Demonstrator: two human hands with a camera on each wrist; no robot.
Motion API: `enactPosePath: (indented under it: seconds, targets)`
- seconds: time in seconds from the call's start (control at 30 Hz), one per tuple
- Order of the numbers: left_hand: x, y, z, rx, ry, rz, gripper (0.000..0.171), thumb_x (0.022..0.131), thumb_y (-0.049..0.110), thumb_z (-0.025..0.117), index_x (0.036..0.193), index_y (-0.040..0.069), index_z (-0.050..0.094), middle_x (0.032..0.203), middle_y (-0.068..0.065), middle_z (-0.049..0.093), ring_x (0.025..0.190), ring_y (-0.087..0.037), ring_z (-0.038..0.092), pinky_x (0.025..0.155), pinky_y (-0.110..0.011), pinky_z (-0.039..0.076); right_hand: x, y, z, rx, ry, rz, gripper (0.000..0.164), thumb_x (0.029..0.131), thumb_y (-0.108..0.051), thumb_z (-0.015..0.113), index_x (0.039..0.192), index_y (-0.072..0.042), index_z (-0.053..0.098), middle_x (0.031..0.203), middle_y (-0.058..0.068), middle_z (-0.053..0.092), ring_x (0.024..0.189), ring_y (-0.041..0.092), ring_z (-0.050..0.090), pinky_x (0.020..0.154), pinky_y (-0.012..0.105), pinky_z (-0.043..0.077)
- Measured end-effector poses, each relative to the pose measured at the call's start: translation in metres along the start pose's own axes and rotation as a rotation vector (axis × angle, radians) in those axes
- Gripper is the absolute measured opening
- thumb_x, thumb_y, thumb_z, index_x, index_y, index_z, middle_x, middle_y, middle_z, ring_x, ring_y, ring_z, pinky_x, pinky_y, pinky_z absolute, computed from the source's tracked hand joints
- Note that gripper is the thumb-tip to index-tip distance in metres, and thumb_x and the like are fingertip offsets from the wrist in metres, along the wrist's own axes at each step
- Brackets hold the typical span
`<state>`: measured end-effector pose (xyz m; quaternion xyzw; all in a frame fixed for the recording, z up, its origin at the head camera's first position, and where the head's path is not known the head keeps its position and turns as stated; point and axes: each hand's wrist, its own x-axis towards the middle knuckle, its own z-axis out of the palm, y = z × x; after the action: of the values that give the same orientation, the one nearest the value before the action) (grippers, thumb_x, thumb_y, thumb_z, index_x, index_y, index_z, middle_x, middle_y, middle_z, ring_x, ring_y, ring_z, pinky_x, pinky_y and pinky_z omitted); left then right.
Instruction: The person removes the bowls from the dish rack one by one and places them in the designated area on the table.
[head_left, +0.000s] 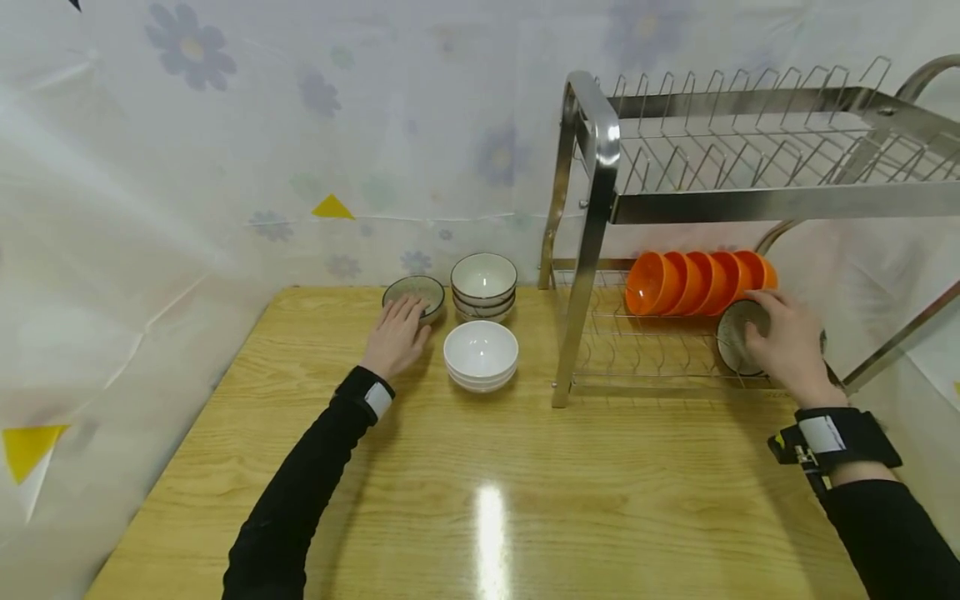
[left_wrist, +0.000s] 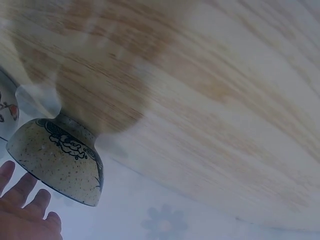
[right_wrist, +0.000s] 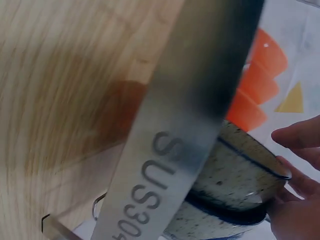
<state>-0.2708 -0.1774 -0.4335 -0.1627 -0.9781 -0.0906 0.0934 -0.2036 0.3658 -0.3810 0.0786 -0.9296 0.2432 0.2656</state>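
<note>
My left hand (head_left: 396, 340) reaches to a speckled bowl (head_left: 414, 292) at the back of the table. Its fingers are extended at the near rim; in the left wrist view they lie by the rim of this bowl (left_wrist: 57, 159), which has a dark blue pattern. In the rack's lower tier, my right hand (head_left: 793, 346) holds another speckled bowl (head_left: 738, 337) by its rim, thumb at the open side and fingers at the outer side. The right wrist view shows that bowl (right_wrist: 245, 172) beside a second speckled one (right_wrist: 200, 222), partly hidden by the steel bar (right_wrist: 172, 130).
A steel dish rack (head_left: 750, 204) stands at the right, with orange bowls (head_left: 651, 285) lined up on edge below. Stacked dark-rimmed bowls (head_left: 483, 279) and stacked white bowls (head_left: 481, 354) stand between my left hand and the rack on the wooden table (head_left: 420, 500).
</note>
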Motion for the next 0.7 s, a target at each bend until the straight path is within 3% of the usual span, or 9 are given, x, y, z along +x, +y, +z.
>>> enactPosePath:
  seconds: [0.2,0.43,0.57,0.7]
  targets:
    - [-0.001,-0.001,0.002,-0.009,-0.005,-0.008,0.048,0.106,0.026,0.052,0.15,0.006,0.045,0.157,-0.018,0.045,0.151,-0.035,0.034,0.131,-0.048,0.018,-0.001,0.011,0.007,-0.129,-0.066,-0.08,0.049,0.076,0.018,0.053,0.124,0.02,0.053,0.122,0.041,0.051,0.113,0.059,0.046,0.098,0.071,0.039]
    - [-0.001,-0.001,0.005,-0.001,-0.007,-0.008,0.048,0.105,0.025,0.053,0.149,0.006,0.046,0.157,-0.018,0.044,0.151,-0.035,0.034,0.13,-0.049,0.019,-0.004,0.015,0.012,-0.25,-0.116,-0.091,0.061,0.068,0.021,0.064,0.128,0.018,0.05,0.125,0.04,0.046,0.119,0.058,0.041,0.104,0.073,0.035]
    - [-0.001,0.0,0.004,0.003,-0.013,-0.001,0.048,0.106,0.025,0.052,0.149,0.006,0.046,0.157,-0.018,0.044,0.151,-0.036,0.034,0.13,-0.049,0.019,-0.007,0.019,0.016,-0.302,-0.097,-0.116,0.059,0.067,0.022,0.068,0.123,0.017,0.054,0.125,0.039,0.046,0.12,0.057,0.041,0.106,0.071,0.036]
    - [-0.001,0.001,0.004,0.001,-0.016,0.001,0.048,0.106,0.025,0.052,0.15,0.006,0.045,0.156,-0.019,0.045,0.151,-0.036,0.034,0.13,-0.048,0.018,-0.009,0.021,0.019,-0.313,-0.051,-0.143,0.046,0.071,0.023,0.064,0.117,0.016,0.058,0.125,0.037,0.047,0.121,0.056,0.042,0.107,0.069,0.036]
